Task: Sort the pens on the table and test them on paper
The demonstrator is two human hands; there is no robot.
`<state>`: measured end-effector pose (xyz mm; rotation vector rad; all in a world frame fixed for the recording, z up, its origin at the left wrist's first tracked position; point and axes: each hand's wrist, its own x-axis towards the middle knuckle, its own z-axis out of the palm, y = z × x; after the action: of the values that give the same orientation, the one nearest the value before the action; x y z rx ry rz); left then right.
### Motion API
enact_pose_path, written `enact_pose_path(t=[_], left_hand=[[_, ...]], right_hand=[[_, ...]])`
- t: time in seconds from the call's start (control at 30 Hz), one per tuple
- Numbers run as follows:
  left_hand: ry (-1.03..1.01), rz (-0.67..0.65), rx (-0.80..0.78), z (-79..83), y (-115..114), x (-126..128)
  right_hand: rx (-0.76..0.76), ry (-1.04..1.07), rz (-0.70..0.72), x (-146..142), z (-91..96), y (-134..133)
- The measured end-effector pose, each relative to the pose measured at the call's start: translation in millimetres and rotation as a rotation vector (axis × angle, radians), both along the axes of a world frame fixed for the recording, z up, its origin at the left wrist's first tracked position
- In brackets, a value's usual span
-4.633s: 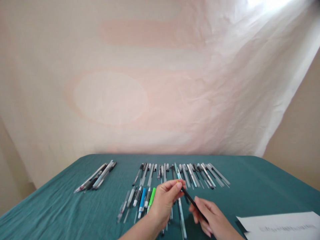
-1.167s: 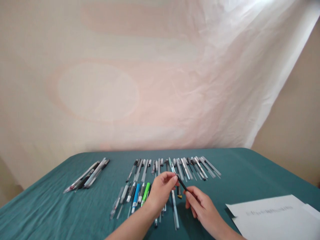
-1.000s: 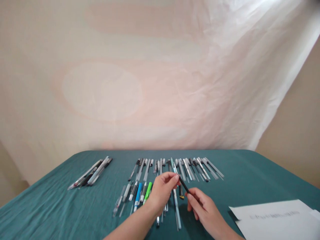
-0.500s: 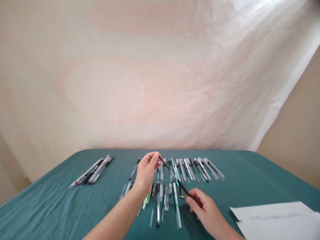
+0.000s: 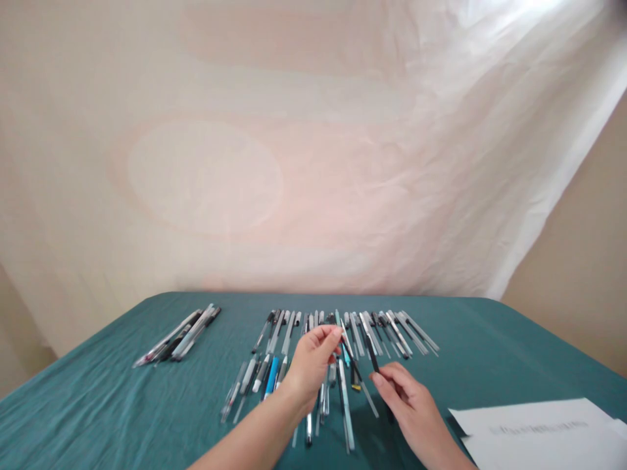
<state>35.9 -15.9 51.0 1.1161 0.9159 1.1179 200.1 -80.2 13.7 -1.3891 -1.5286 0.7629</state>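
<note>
My left hand (image 5: 316,359) pinches one end of a pen refill (image 5: 360,378), which slants down to the right from the fingertips. The refill is dark along its upper part and clear at the lower end. Close by on the right, my right hand (image 5: 406,398) is closed around a black pen barrel (image 5: 372,354) that points up and away. Refill and barrel are apart. Beneath the hands lie pens and pen parts, among them a pale teal pen (image 5: 345,405). My left hand and forearm hide part of the near row.
A far row of clear pen tubes (image 5: 418,331) runs across the green cloth (image 5: 88,391). Near the left arm lies a blue pen piece (image 5: 271,377). A bundle of pens (image 5: 183,336) rests at the left, and white paper sheets (image 5: 533,431) at the front right.
The refill has come out of the black barrel. My left hand has moved right and down with the refill, and the barrel in my right hand now tilts more upright.
</note>
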Motion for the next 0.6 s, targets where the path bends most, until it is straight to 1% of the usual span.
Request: enact_pose_path(t=[0.1,0.2,0.3,0.37,0.5,0.6], left_hand=[[0.012,-0.048,-0.024,-5.0,-6.8,6.1],[0.001,-0.081,-0.023,-4.3,-9.4,7.2],[-0.003,-0.110,-0.011,-3.2,-10.9,7.4],[-0.017,-0.124,-0.022,-3.6,-12.4,8.1],[-0.059,-0.193,-0.053,-4.2,-14.8,8.9],[-0.059,-0.248,-0.084,-3.1,-13.6,7.0]], right_hand=[[-0.036,0.022,0.074,-4.2,3.7,-4.3],[-0.063,0.032,0.120,-8.4,3.9,-6.6],[-0.124,0.090,0.155,-10.8,2.0,-6.8],[-0.146,0.106,0.163,-11.3,1.3,-6.6],[-0.150,0.053,0.158,-10.7,2.8,-6.8],[-0.203,0.058,0.180,-9.3,3.5,-5.8]])
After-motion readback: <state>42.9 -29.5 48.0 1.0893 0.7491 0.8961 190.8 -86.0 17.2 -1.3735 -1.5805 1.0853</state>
